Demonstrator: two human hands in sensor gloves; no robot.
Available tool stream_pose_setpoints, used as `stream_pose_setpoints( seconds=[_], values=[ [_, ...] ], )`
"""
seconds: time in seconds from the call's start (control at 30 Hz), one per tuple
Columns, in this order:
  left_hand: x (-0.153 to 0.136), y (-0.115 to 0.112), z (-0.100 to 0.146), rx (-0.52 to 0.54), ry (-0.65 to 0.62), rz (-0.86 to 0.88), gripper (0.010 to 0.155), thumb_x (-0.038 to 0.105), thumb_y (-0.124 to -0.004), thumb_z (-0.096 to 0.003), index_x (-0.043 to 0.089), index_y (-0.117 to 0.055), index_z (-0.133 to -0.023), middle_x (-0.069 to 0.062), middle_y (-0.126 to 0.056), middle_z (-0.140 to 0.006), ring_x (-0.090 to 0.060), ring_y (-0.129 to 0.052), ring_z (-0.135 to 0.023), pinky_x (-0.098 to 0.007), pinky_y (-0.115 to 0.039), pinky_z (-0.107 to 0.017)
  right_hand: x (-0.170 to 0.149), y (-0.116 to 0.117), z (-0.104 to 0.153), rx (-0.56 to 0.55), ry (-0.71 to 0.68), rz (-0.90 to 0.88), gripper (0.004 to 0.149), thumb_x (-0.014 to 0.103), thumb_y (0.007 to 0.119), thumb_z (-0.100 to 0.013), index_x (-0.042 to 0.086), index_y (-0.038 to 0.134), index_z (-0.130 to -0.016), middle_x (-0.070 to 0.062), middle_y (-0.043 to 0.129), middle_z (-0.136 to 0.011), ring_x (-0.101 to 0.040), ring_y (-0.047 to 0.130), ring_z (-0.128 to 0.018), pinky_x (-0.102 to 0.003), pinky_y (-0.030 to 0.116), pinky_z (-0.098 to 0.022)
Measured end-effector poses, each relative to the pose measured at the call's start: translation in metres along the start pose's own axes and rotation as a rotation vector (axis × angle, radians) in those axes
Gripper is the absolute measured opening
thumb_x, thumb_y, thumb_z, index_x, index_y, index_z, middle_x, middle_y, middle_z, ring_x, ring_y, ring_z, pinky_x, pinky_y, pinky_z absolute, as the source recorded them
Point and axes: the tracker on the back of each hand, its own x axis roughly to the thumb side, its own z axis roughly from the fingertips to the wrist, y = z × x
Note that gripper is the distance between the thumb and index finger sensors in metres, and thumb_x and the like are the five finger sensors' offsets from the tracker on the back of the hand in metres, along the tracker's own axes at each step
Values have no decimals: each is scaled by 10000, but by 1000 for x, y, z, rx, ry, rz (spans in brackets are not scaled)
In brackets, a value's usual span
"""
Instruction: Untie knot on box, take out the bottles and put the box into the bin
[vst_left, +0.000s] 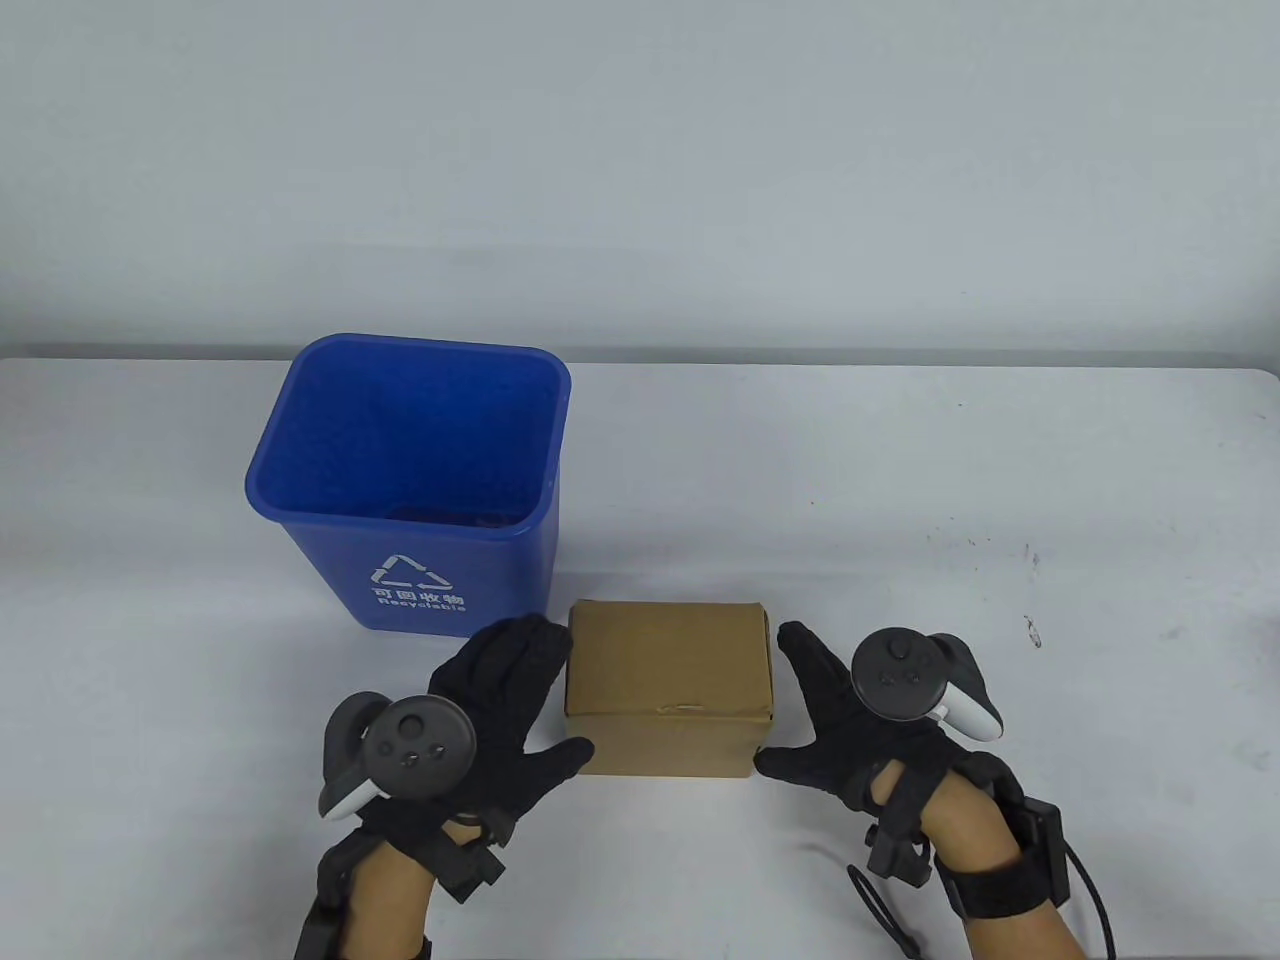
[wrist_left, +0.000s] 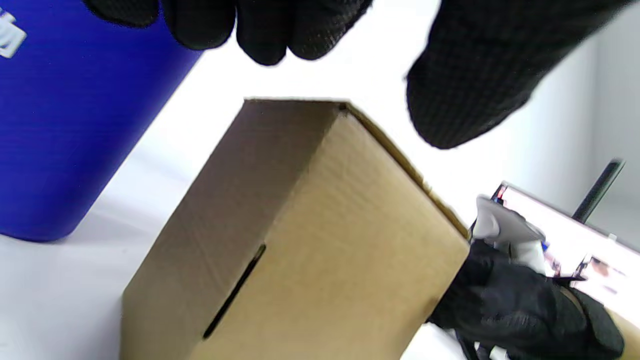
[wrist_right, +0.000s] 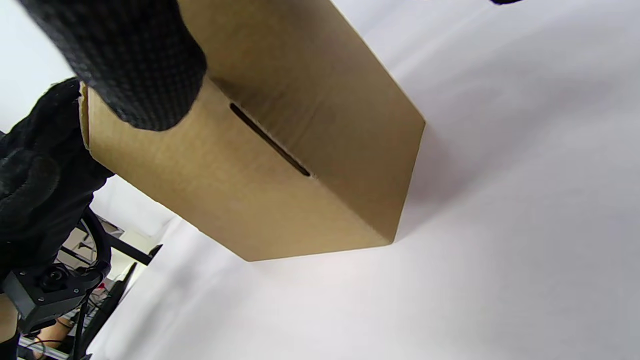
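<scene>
A closed brown cardboard box (vst_left: 668, 655) stands on the white table just in front and to the right of the blue recycling bin (vst_left: 420, 580). No string, knot or bottle shows on it. My left hand (vst_left: 515, 700) flanks the box's left side, fingers stretched along it and thumb at the front left corner. My right hand (vst_left: 815, 705) mirrors it on the right side, fingers straight and thumb near the front right corner. In the left wrist view the fingers (wrist_left: 260, 30) and thumb (wrist_left: 465, 90) hover over the box (wrist_left: 300, 240). The right wrist view shows a slot in the box (wrist_right: 280, 165).
The bin (wrist_left: 75, 125) is open-topped and stands close to the box's back left corner. A black cable (vst_left: 880, 900) trails from my right wrist near the front edge. A few dark specks (vst_left: 1030, 630) mark the table at the right.
</scene>
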Motion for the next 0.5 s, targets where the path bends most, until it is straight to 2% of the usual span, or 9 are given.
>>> stream_pose_setpoints(
  seconds=[0.1,0.2,0.37,0.43,0.5],
  values=[
    [8,-3,-16,-96,1,-47,1015,566,-863,-459,112,-314,-1183,-215,-281,-1210,-586,-376,-1123,-754,-433,-760,-2,3,-4,-17,-13,-27,1138,549,801,-455,53,-81,-977,-205,-24,-1057,-605,217,-979,-738,348,-646],
    [7,-3,-31,-185,25,-39,1026,547,-849,-472,89,-258,-1175,-234,-208,-1198,-605,-355,-1126,-754,-434,-764,-2,3,-7,-103,-64,-71,1145,541,814,-448,53,-78,-975,-203,-17,-1057,-605,232,-979,-738,356,-645],
    [-6,-8,-42,-221,31,127,1000,496,-820,-493,37,-232,-1158,-276,-177,-1166,-614,-545,-1046,-693,-554,-736,-2,8,-11,-77,-96,-132,1149,529,823,-450,52,-83,-972,-206,-26,-1054,-594,251,-987,-737,363,-648],
    [-6,-7,-42,-203,31,108,997,504,-817,-491,27,-251,-1159,-285,-192,-1166,-615,-586,-1017,-668,-591,-727,-4,9,-14,-64,-95,-130,1138,509,832,-447,38,-58,-977,-223,-2,-1052,-576,346,-985,-725,408,-644],
    [-4,-5,-42,-185,26,69,980,521,-806,-488,18,-298,-1157,-298,-244,-1162,-615,-650,-993,-652,-637,-716,-4,8,-13,-47,-101,-130,1130,503,827,-454,31,-57,-977,-230,-1,-1052,-579,356,-981,-719,417,-646]
  ],
)
